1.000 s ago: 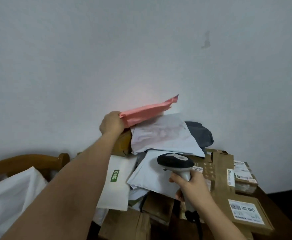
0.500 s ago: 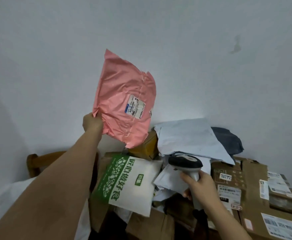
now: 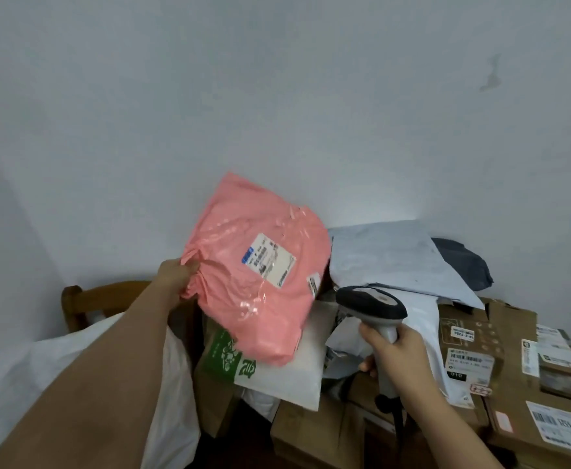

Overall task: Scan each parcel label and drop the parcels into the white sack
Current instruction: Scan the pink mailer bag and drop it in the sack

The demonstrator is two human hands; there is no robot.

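My left hand (image 3: 175, 276) grips the left edge of a pink plastic parcel (image 3: 253, 292) and holds it in the air above the pile, its white label (image 3: 269, 259) turned toward me. My right hand (image 3: 395, 350) grips the handle of a grey and black barcode scanner (image 3: 370, 304), whose head sits just right of the pink parcel's lower edge. The white sack (image 3: 57, 370) lies at the lower left, partly hidden behind my left forearm.
A heap of parcels covers the table: a white bag with green print (image 3: 264, 370), pale grey mailers (image 3: 389, 258), a dark mailer (image 3: 460, 262) and several brown cardboard boxes (image 3: 470, 336) with labels. A wooden chair back (image 3: 105, 296) stands behind the sack. The white wall is close behind.
My left hand lifted the pink parcel off the pile, turned its label toward me, then lowered it toward the scanner. The scanner stayed about where it was.
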